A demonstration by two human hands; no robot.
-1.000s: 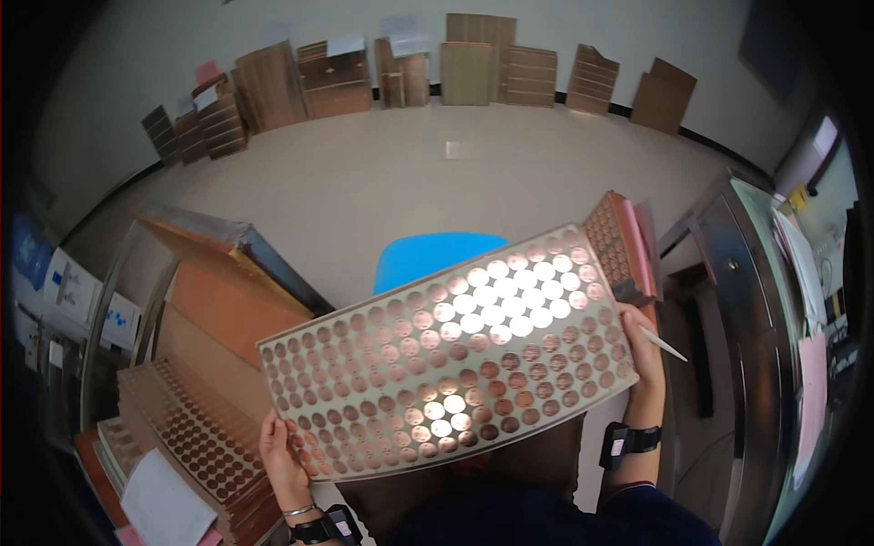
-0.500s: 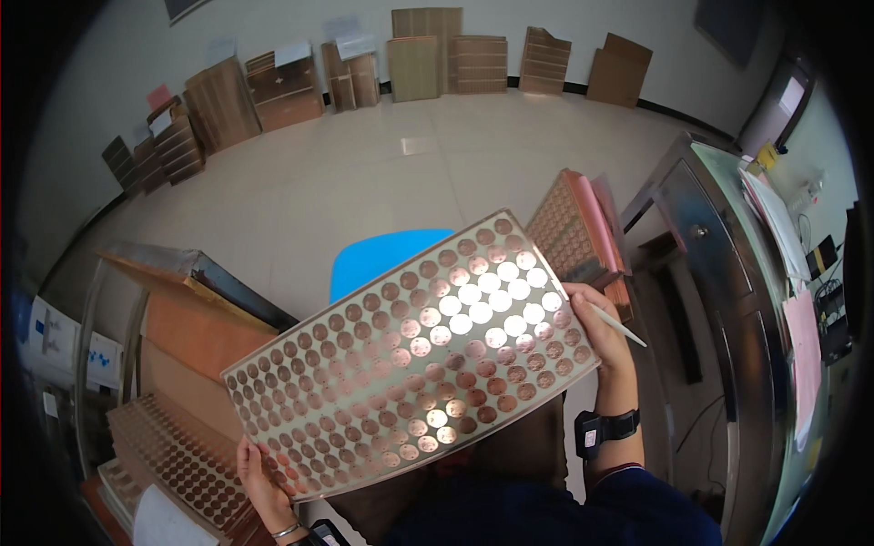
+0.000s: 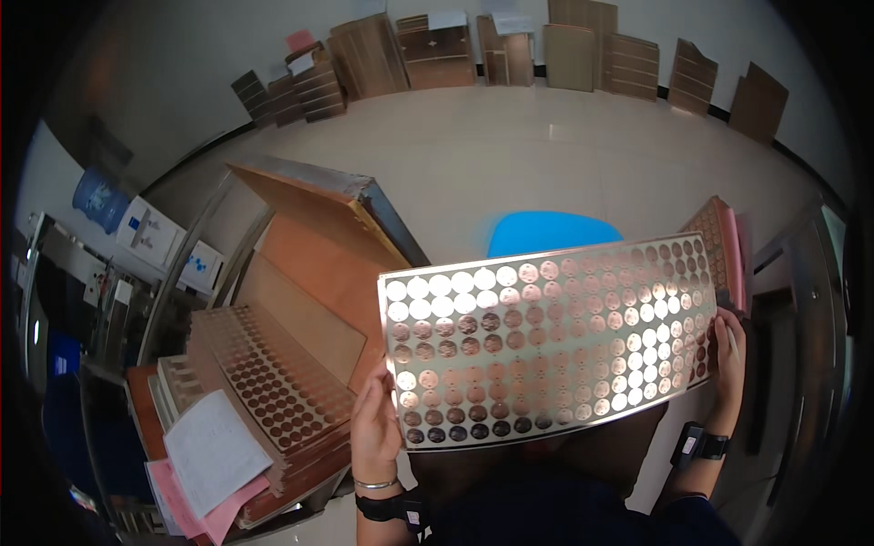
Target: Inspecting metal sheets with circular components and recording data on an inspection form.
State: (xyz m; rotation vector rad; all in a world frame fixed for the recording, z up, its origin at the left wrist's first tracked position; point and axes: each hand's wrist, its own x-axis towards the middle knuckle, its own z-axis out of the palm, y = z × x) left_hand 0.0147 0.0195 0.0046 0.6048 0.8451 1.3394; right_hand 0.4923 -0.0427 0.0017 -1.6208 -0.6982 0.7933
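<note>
A large circuit-board panel [image 3: 546, 341] with rows of round copper pads is held up in front of me, its broad face toward me and its pads shining in the light. My left hand [image 3: 375, 426] grips its left edge near the lower corner. At the opposite short edge, my right hand [image 3: 727, 355] is closed on the panel. A slim pale pen-like stick [image 3: 733, 339] also sits between the right fingers. Left of the panel lies a stack of similar panels [image 3: 278, 387] with copper rounds.
White paper [image 3: 214, 450] and pink sheets [image 3: 238, 508] lie on the left stack's near end. Behind it leans a brown board [image 3: 319, 227]. A blue seat [image 3: 555, 233] stands beyond the panel. More panels [image 3: 708, 227] stand at right; boards [image 3: 437, 56] line the far wall.
The view has turned left, showing more of the left stack. The panel has gone from a steep slant to nearly level, still between both hands.
</note>
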